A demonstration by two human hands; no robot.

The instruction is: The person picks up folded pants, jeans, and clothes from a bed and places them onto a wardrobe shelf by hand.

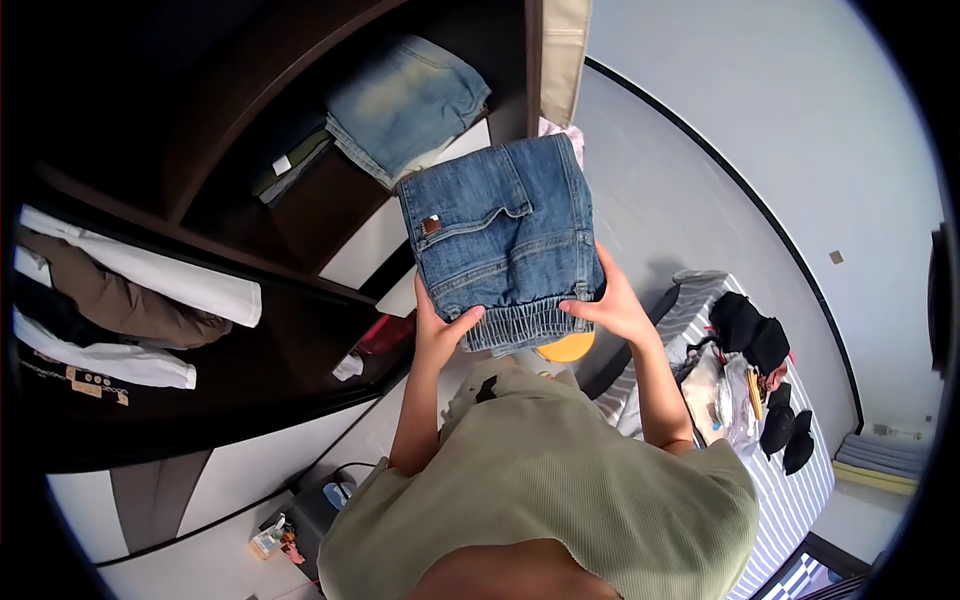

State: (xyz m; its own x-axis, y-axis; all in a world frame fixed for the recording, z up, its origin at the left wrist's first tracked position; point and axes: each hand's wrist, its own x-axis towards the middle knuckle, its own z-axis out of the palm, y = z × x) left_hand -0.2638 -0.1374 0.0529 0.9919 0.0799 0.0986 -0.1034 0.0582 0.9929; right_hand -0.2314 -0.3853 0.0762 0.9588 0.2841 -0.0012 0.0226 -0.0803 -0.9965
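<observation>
1. Folded jeans [500, 225], mid-blue denim, one bundle: held up in front of the body, near the open wardrobe [185, 190]. Gathered elastic waistband toward the wearer; small brown patch at the left side.
2. Left hand [437, 325]: grip closed on the near left corner, thumb on top beside the waistband, fingers mostly hidden beneath.
3. Right hand [622, 305]: grip closed on the near right corner, thumb on the waistband, fingers along the side and underneath. The spread of the hidden fingers cannot be told.
4. Stage in hand, as judged: the bundle is supported two-handed, already folded. Moving it would call for even, level support, since the far edge lies beyond the hands and the folds could slacken.
5. Pale-blue jeans [408, 105], folded: on the shelf [312, 200], beyond the held bundle.
6. White garment [190, 275]: in the lower left compartment.
7. Bed [795, 500], striped cover: at right, bearing black items [768, 345] and assorted pieces.
</observation>
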